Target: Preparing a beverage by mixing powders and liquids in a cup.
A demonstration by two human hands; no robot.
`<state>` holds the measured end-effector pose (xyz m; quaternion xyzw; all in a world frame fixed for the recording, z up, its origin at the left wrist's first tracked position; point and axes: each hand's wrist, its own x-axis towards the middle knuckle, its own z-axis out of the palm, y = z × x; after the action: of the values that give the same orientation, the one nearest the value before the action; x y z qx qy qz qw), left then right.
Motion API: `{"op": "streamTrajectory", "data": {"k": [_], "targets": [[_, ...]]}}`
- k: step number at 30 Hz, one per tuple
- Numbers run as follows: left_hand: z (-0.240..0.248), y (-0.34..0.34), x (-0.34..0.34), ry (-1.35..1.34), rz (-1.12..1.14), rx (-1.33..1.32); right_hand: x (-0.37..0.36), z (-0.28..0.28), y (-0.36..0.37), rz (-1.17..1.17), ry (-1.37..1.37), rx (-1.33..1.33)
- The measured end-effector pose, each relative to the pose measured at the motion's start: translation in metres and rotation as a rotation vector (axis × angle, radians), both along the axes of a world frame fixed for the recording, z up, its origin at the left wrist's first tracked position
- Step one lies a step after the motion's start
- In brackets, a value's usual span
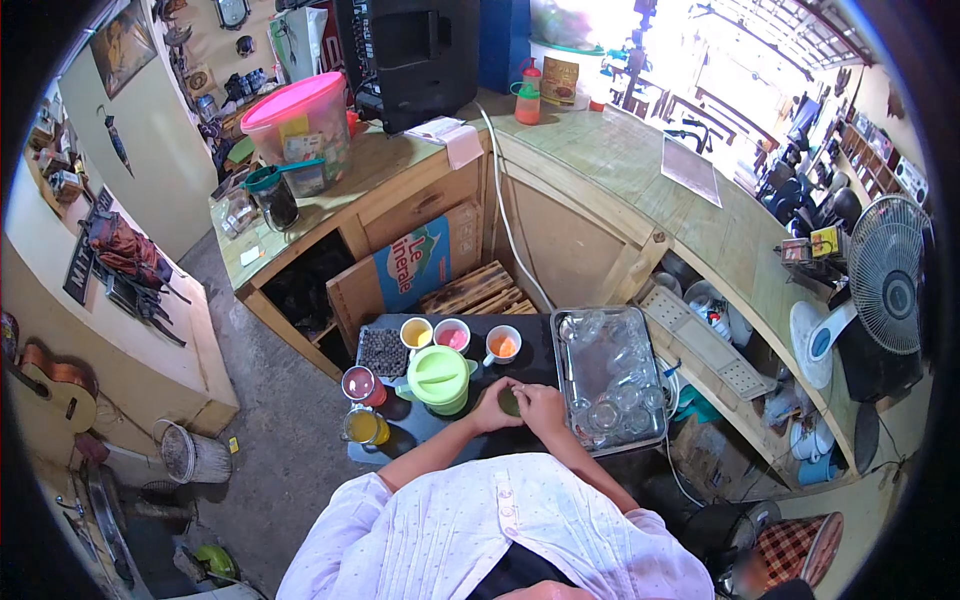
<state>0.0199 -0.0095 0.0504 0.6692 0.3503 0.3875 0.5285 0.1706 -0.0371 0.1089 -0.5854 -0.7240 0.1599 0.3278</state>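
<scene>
My left hand is wrapped round a small dark green round thing, too covered to name more exactly. From the other side my right hand closes on the same thing, fingers touching it. Just left of my hands stands a pale green lidded pitcher. Behind it are white cups with yellow, pink and orange contents. A glass mug of red liquid and one of yellow liquid sit at the left of the dark table.
A metal tray full of clear glassware lies right of my hands. Dark pebble-like pieces fill a patch at the table's back left. Beyond runs a wooden counter with a speaker and a fan. A bucket stands on the floor.
</scene>
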Motion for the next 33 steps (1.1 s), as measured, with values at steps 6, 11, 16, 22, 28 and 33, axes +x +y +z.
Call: {"op": "streamTrajectory", "data": {"k": [6,11,16,22,28,33], "targets": [[-0.002,-0.001,0.0,-0.017,0.008,-0.02,0.0,-0.008,0.003,-0.085,0.154,0.084],[-0.002,-0.001,0.0,-0.021,0.011,0.026,-0.003,-0.007,0.0,-0.032,0.183,0.067],[0.002,-0.002,0.001,-0.026,0.01,0.005,-0.001,0.001,-0.001,-0.011,0.111,0.012],[0.003,-0.002,0.001,-0.046,0.005,-0.004,0.002,-0.001,0.0,0.066,0.092,-0.012],[-0.003,-0.001,0.002,-0.045,0.016,-0.002,-0.001,0.0,-0.002,0.044,0.118,0.04],[-0.007,0.0,0.001,-0.035,0.034,0.061,-0.005,0.001,-0.004,-0.001,0.091,0.125]]}}
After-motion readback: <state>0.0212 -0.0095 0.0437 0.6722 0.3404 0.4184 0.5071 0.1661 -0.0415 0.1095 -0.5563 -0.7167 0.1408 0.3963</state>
